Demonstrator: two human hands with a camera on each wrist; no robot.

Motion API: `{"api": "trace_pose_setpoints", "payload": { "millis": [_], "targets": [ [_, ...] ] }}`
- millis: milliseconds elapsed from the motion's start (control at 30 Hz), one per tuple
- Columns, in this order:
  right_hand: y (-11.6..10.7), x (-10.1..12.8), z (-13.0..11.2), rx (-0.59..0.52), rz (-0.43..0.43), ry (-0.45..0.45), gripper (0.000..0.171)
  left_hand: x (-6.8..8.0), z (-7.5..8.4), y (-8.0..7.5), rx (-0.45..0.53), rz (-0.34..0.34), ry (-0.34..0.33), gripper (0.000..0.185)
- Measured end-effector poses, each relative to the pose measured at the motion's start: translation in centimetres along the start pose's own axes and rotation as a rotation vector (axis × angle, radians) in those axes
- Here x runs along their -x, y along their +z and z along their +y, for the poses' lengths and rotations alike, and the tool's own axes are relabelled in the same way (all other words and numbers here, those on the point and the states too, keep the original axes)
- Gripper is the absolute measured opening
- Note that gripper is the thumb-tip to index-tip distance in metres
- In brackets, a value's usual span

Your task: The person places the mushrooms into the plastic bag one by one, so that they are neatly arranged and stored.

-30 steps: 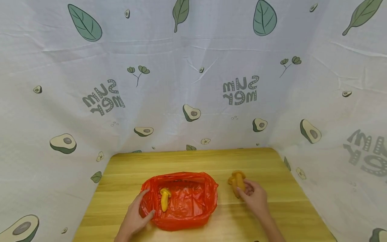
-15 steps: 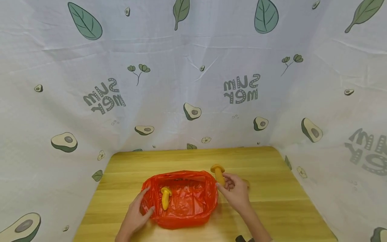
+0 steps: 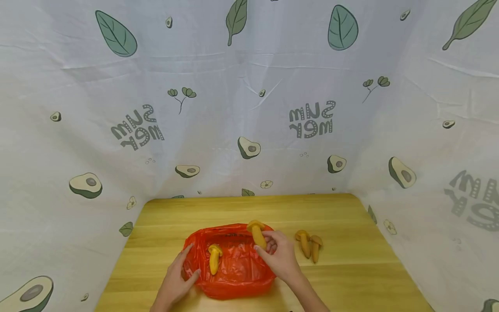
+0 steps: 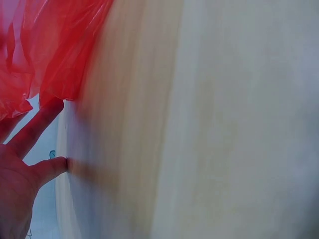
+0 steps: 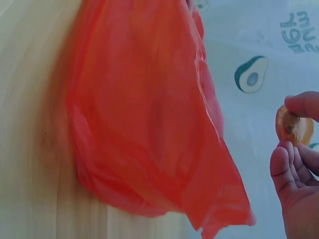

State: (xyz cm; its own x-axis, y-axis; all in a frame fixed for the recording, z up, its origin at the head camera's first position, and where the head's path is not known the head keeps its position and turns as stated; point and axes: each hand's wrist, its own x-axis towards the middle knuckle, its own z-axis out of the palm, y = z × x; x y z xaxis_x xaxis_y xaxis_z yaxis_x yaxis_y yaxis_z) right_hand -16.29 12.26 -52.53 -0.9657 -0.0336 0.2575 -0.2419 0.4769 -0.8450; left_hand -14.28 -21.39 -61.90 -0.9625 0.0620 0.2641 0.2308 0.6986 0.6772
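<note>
Pinching a yellow-orange toy mushroom [image 3: 257, 234] by its stalk between thumb and curled fingers, the right hand [image 3: 277, 253] hangs over the right rim of a crumpled red plastic bag [image 3: 234, 271], the mushroom's cap pointing away from the person and sitting above the bag's far edge. From the right wrist view the same mushroom [image 5: 294, 127] shows end-on, caught between fingertips [image 5: 280, 160], with the red bag [image 5: 149, 124] spread out to the left of that hand over the pale wooden surface [image 5: 35, 124].

On the other side, the left hand [image 3: 177, 279] lies against the bag's left wall with its fingers straight and slightly spread, holding nothing closed in them; thumb and forefinger rest on the plastic. The left wrist view is blurred, but it shows two straight fingers [image 4: 35, 129] touching the red film [image 4: 55, 50] and the wood beneath.

Inside the bag, just right of the left hand's fingertips, a second yellow toy mushroom [image 3: 214, 260] lies with its cap away from the person. Just right of the right hand, two more orange-brown toy mushrooms [image 3: 309, 245] lie side by side on the light wooden surface [image 3: 351, 268], touching or nearly so. A white cloth backdrop printed with avocados and leaves [image 3: 249, 108] stands beyond both hands and wraps round the sides.
</note>
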Motion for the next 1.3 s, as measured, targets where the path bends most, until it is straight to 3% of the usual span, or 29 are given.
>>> {"api": "trace_pose_setpoints", "payload": {
  "millis": [300, 667, 1067, 1300],
  "targets": [
    [2.2, 0.1, 0.0, 0.009, -0.075, -0.049, 0.036, 0.0, 0.1, 0.2, 0.005, -0.03, -0.035, 0.084],
    [4.3, 0.2, 0.6, -0.01, -0.133, -0.015, 0.037, 0.0, 0.5, 0.1, -0.009, -0.05, -0.058, 0.088],
    [6.6, 0.1, 1.0, -0.025, -0.169, 0.02, 0.038, -0.1, 0.2, 0.3, -0.037, -0.033, -0.024, 0.09],
    [8.1, -0.1, 1.0, 0.003, -0.183, 0.053, 0.039, -0.3, 0.8, 0.1, -0.027, -0.103, -0.095, 0.094]
  ]
}}
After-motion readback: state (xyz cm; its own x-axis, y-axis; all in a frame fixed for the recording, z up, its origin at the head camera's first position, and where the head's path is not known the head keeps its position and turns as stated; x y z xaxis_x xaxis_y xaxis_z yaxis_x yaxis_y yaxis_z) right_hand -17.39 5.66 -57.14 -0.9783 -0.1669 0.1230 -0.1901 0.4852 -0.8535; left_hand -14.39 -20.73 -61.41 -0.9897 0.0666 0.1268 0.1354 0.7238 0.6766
